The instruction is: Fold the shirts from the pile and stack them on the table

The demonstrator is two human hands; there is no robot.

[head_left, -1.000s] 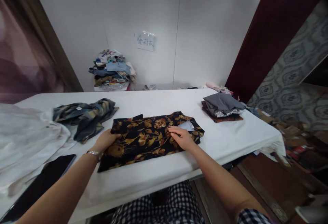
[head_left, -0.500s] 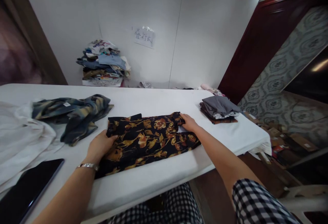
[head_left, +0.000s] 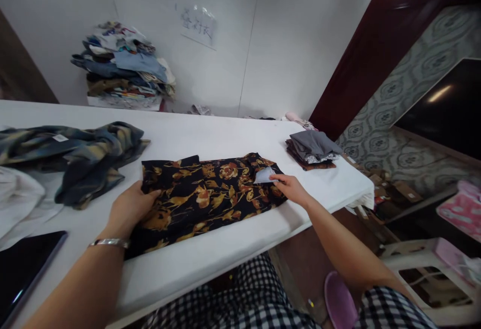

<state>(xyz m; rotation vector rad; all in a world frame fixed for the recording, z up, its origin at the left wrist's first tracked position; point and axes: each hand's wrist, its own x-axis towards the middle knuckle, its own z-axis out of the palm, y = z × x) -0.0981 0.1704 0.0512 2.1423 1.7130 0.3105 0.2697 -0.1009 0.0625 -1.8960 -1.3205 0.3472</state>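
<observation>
A dark shirt with golden-brown flowers (head_left: 203, 196) lies folded into a long shape near the table's front edge. At its left end, my left hand (head_left: 130, 206) is closed on the cloth, thumb on top; the other fingers are partly hidden. My right hand (head_left: 293, 188) is at the other end, its fingertips pinched on a pale piece that looks like a tag (head_left: 264, 174). The tag lies over the flowered cloth. Beyond my left hand is a crumpled blue-green plaid garment (head_left: 101, 153) with a small white label.
A black phone or tablet (head_left: 28, 274) and white cloth (head_left: 18, 203) are at the left of the white table (head_left: 218, 136). Folded garments (head_left: 313, 146) are stacked at the right. A tall clothes pile (head_left: 124, 65) stands by the wall. A pale stool (head_left: 432, 274) is at lower right.
My right hand has left the shirt's upper right corner and come slightly nearer, onto the pale tag. My left hand stays at the left end. The view has turned right.
</observation>
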